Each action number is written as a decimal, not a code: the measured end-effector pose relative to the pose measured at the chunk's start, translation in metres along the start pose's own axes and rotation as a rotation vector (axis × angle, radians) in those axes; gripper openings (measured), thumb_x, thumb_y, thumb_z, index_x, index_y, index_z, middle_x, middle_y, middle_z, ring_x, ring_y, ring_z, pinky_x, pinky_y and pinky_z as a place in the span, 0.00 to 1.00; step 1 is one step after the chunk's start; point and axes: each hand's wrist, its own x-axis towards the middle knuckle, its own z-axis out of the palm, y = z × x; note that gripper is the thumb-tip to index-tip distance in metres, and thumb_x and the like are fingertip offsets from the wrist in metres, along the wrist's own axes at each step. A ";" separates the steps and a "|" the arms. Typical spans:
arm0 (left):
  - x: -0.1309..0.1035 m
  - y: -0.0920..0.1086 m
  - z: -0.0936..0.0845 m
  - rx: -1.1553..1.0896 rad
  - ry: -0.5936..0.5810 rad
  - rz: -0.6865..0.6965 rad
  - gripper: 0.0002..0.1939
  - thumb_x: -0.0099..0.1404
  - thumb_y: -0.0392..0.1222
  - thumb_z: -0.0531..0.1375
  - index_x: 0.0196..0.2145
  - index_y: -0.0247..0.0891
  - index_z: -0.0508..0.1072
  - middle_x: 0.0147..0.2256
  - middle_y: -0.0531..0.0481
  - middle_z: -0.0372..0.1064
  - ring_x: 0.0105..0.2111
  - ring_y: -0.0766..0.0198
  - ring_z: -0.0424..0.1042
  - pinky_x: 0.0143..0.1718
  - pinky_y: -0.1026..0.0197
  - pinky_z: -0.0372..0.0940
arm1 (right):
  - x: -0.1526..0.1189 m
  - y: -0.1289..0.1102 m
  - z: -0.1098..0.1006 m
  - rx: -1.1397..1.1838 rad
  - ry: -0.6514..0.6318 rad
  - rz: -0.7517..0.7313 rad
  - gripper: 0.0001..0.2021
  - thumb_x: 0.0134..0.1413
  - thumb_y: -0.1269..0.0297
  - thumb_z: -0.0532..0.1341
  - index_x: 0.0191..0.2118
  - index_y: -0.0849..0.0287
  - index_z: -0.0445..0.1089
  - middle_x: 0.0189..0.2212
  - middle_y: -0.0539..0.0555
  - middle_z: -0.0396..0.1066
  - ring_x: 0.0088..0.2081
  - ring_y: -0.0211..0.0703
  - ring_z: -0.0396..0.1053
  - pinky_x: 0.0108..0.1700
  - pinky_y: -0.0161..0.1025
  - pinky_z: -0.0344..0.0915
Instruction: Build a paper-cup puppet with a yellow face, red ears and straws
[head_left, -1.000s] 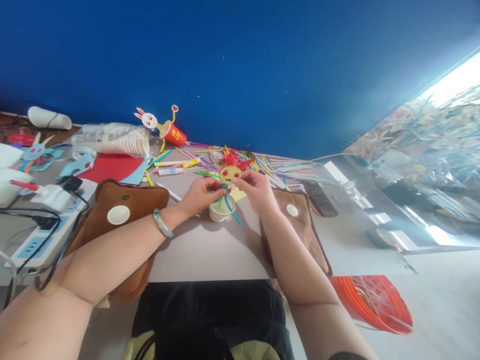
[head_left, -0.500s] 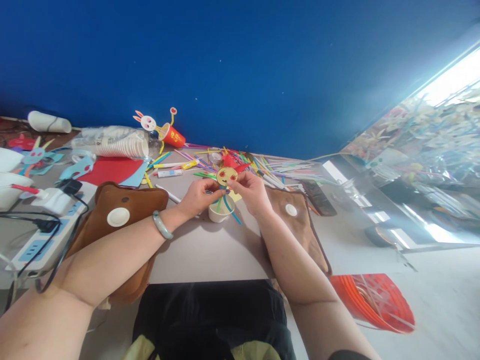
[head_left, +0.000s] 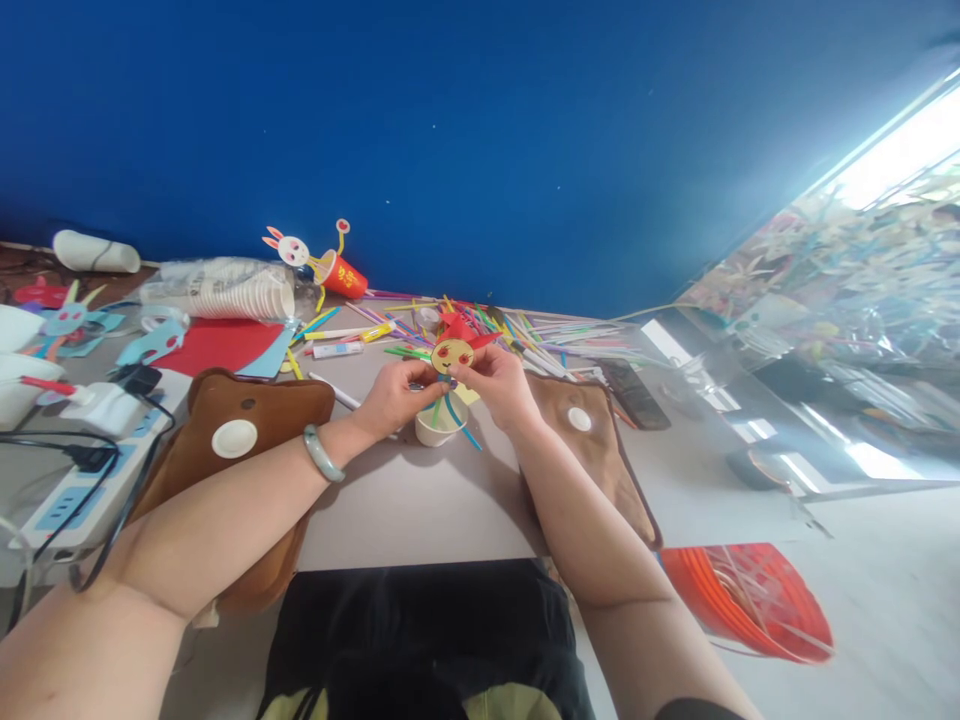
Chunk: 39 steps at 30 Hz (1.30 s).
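Head view, the only 1 supplied. A risk of damage is noted at the yellow face disc [head_left: 448, 356]: it could be creased, or its red ears [head_left: 459, 328] pulled loose, if its edge were pinched too hard. The white cup [head_left: 433, 434] is steadied by neither of the 2 hands, so it could be tipped if the green stem [head_left: 436, 412] or the blue strip [head_left: 463, 425] were tugged sideways. Separation at the disc's lower edge is also judged possible; the joint there is hidden by fingers and cannot be assessed.

The disc is positioned between the 2 hands, above the cup's mouth. Its right edge is pinched between thumb and fingers of the right hand [head_left: 501, 385]. Directly below it, to the left, the thumb and fingertips of the left hand [head_left: 397, 398] are brought together; the blue strip appears to be gripped there, near its top. The strip's lower end is hung over the cup's rim, above the worktop [head_left: 420, 510].
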 end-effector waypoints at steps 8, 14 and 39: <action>0.000 0.003 0.001 0.035 0.004 0.010 0.13 0.59 0.50 0.63 0.28 0.35 0.76 0.28 0.49 0.76 0.31 0.61 0.72 0.33 0.62 0.64 | 0.000 -0.001 -0.001 -0.016 -0.003 -0.005 0.21 0.31 0.52 0.76 0.25 0.56 0.66 0.24 0.48 0.71 0.27 0.39 0.67 0.32 0.39 0.65; -0.001 0.005 0.002 0.060 0.005 0.014 0.13 0.60 0.49 0.62 0.29 0.35 0.77 0.30 0.48 0.77 0.31 0.60 0.73 0.34 0.61 0.64 | -0.001 -0.004 -0.001 0.035 -0.029 -0.021 0.23 0.30 0.54 0.77 0.30 0.55 0.65 0.28 0.49 0.73 0.30 0.40 0.70 0.36 0.40 0.68; -0.004 0.002 0.003 0.120 0.045 0.016 0.12 0.60 0.48 0.63 0.30 0.35 0.78 0.32 0.47 0.79 0.34 0.58 0.75 0.39 0.59 0.66 | -0.006 -0.006 0.006 0.046 -0.018 -0.057 0.23 0.37 0.60 0.72 0.39 0.54 0.62 0.28 0.47 0.74 0.29 0.38 0.70 0.31 0.35 0.63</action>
